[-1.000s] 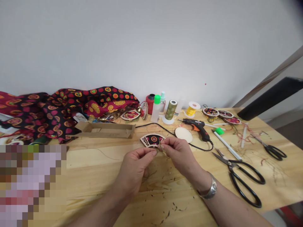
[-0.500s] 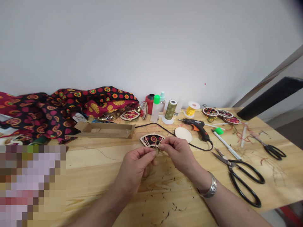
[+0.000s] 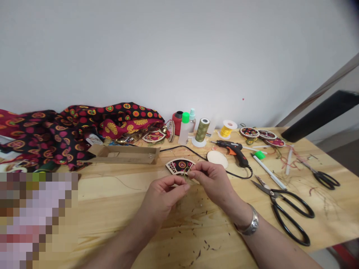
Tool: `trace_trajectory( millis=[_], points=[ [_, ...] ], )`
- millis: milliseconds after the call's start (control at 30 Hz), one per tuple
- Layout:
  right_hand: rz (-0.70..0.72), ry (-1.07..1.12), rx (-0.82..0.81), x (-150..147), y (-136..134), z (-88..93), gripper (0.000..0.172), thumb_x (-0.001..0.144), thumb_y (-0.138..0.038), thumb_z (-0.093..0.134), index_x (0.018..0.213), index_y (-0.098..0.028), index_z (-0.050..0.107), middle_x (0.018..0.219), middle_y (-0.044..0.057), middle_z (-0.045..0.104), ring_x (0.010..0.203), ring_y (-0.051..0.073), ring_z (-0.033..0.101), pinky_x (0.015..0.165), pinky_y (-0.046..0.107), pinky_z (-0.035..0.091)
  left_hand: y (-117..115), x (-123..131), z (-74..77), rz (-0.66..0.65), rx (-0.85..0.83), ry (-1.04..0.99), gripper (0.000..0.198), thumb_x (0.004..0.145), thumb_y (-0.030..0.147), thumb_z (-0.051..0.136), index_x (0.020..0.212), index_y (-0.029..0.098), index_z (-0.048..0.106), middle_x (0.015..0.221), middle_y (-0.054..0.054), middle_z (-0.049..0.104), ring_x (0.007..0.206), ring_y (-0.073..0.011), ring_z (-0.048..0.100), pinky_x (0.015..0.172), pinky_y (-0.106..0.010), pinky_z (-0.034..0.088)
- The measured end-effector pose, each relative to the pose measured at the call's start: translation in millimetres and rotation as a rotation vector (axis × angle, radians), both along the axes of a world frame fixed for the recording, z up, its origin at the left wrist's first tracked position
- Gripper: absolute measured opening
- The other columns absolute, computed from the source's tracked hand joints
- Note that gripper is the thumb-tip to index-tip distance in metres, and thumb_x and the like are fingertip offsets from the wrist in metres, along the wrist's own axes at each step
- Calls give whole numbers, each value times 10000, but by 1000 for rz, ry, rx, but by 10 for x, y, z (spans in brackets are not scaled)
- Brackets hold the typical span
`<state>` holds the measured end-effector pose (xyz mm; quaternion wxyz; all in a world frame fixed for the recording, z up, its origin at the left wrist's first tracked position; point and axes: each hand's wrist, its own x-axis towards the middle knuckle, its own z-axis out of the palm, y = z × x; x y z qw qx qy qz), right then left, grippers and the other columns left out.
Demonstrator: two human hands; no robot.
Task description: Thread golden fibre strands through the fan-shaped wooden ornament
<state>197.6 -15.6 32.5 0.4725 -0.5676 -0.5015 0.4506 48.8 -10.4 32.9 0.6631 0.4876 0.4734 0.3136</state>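
Observation:
A fan-shaped wooden piece with dark patterned fabric (image 3: 180, 164) lies on the table just beyond my hands. My right hand (image 3: 211, 181) pinches thin olive thread (image 3: 187, 170) at the near edge of this piece, covering its right end. Left of it, my left hand (image 3: 165, 196) has thumb and index finger brought together at the tips; what they hold, if anything, is too small to make out. The two hands are slightly apart.
Behind stand bottles, an olive thread cone (image 3: 202, 130) and a yellow spool (image 3: 226, 130). A glue gun (image 3: 234, 150) and large scissors (image 3: 288, 209) lie right. A cardboard tray (image 3: 125, 155) and patterned cloth (image 3: 70, 130) are left. A pixelated area covers the lower left.
My left hand's fingertips have shifted slightly to the right, and its lower fingers have tucked in. The right hand has hardly moved and keeps its pinch.

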Motion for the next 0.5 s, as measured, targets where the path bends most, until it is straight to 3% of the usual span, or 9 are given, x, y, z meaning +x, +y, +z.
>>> trace_trajectory(
  millis=[133,233,500],
  points=[
    [3,64,-38,-4,1,21,89,674,-205,618,602,-170,580,532,-41,527,477,80,394,469,216,305,-8,6,-22,8,332,148,89,670,246,631,616,188,670,615,14,446,562,-107,419,495,-212,310],
    [16,163,-76,-22,-3,31,108,681,-216,604,600,-163,556,544,-35,538,446,66,349,436,211,261,-32,6,-79,5,539,222,111,717,213,586,699,214,696,676,-2,460,627,-127,458,562,-228,350],
    [41,378,-134,-27,-17,-18,206,702,-313,615,668,-155,488,491,-70,431,415,47,303,412,190,220,-71,5,-122,-60,759,396,169,779,191,519,806,220,683,666,-17,531,646,-150,493,595,-254,372]
  ],
)
